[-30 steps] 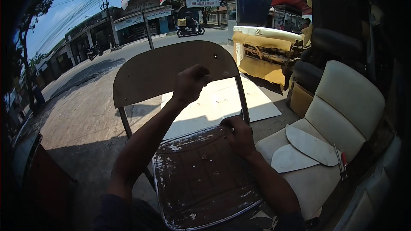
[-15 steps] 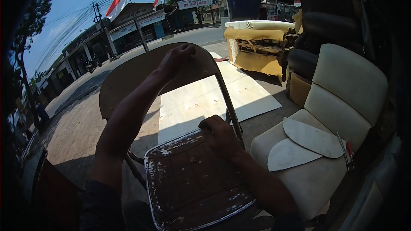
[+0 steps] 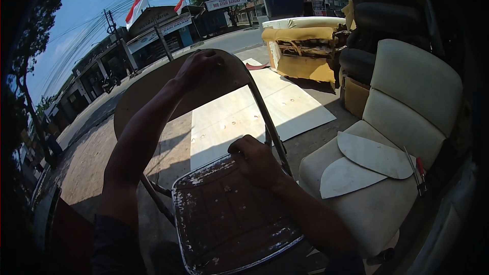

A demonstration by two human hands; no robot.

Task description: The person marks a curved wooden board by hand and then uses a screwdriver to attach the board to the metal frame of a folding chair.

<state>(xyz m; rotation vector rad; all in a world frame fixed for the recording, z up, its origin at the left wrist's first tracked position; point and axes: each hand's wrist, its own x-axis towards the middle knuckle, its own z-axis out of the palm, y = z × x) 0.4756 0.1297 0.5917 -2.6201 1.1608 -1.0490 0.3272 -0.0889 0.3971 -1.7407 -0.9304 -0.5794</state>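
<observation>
A metal folding chair stands in front of me, its worn brown seat (image 3: pixel 229 219) chipped white along the edges. Its curved brown backrest panel (image 3: pixel 147 91) faces me in shadow. Against the upper right part of that panel rests my left hand (image 3: pixel 198 66), fingers bent and closed; whatever they pinch, if anything, is too dark to make out. My right hand (image 3: pixel 253 159) is curled at the seat's far edge, beside the dark chair frame (image 3: pixel 267 117), its fingertips partly hidden.
At right, a cream padded chair (image 3: pixel 407 91) holds two pale curved panels (image 3: pixel 374 155) and a red-handled tool (image 3: pixel 420 167). A large pale board (image 3: pixel 300 104) lies on the ground behind the folding chair. Beyond are a torn yellow sofa (image 3: pixel 305 53) and the street (image 3: pixel 244 40).
My left hand has slid a little to the left along the backrest panel. The right hand stays at the seat's far edge. The whole view has shifted slightly.
</observation>
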